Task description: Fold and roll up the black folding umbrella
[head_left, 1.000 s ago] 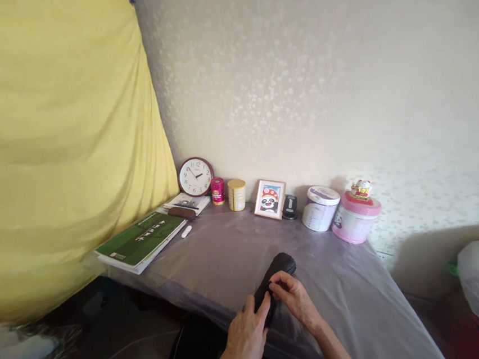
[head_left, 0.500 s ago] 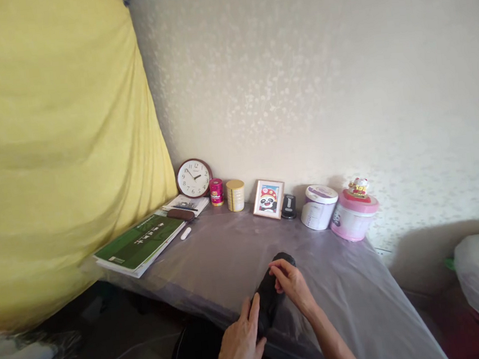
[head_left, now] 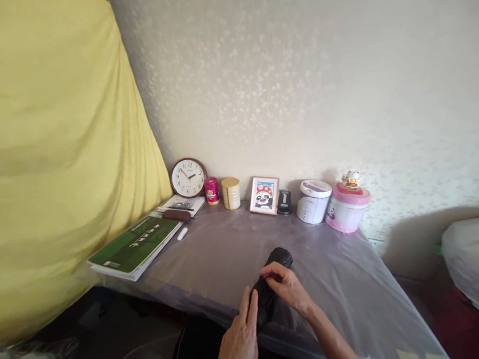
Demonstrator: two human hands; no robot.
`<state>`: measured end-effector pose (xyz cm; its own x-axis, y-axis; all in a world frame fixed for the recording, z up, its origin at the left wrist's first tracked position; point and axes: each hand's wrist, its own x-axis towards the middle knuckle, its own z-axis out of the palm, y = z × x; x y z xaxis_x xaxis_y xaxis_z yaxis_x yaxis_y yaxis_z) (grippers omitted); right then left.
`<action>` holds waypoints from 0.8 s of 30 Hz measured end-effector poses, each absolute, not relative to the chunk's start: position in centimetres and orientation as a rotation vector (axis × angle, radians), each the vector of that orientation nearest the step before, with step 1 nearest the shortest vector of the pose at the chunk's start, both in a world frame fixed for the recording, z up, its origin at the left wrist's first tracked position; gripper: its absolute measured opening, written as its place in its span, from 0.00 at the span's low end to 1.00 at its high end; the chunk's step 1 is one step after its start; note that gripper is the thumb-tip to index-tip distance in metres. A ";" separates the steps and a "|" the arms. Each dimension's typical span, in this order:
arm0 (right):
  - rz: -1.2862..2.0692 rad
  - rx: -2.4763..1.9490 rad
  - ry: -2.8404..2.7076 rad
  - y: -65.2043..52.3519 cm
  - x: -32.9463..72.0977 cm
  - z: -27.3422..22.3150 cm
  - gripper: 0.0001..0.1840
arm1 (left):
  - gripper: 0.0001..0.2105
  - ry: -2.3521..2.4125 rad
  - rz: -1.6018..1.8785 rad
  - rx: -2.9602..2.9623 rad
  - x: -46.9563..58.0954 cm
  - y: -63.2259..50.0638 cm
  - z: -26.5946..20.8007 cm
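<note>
A long black bundle that looks like a folded umbrella [head_left: 282,258] lies slantwise near the front of the table, its far end pointing away to the right. My left hand [head_left: 238,337] holds its near end from the left, fingers straight along the side and thumb out of sight. Over its middle, my right hand [head_left: 286,289] pinches at the fabric with thumb and forefinger. What exactly is between those fingertips is too small to make out.
A plastic-covered table [head_left: 213,261] bears a green book [head_left: 138,244], a brown case [head_left: 176,215] and a small white object [head_left: 182,234]. Along the wall stand a clock [head_left: 189,177], a pink tin [head_left: 212,191], a yellow-lidded can [head_left: 231,194], a framed panda picture [head_left: 264,196] and two tubs [head_left: 313,203].
My right hand has moved left and nearer along the umbrella, from its far end to its middle. My left thumb has gone out of sight. The view has shifted slightly.
</note>
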<state>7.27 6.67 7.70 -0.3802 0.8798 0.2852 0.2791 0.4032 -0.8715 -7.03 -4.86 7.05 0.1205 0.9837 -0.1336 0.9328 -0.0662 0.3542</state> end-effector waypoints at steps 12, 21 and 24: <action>1.076 -1.267 -1.314 5.6 15.7 5.1 0.18 | 0.37 1.825 0.274 2.069 -7.2 -4.7 5.9; 1.025 -1.319 -1.255 5.5 17.2 2.3 0.21 | 0.27 1.673 0.670 1.426 -10.3 -3.3 4.7; 1.014 -1.329 -1.242 5.4 17.0 2.3 0.21 | 0.25 1.844 0.780 1.691 -11.2 -3.4 4.6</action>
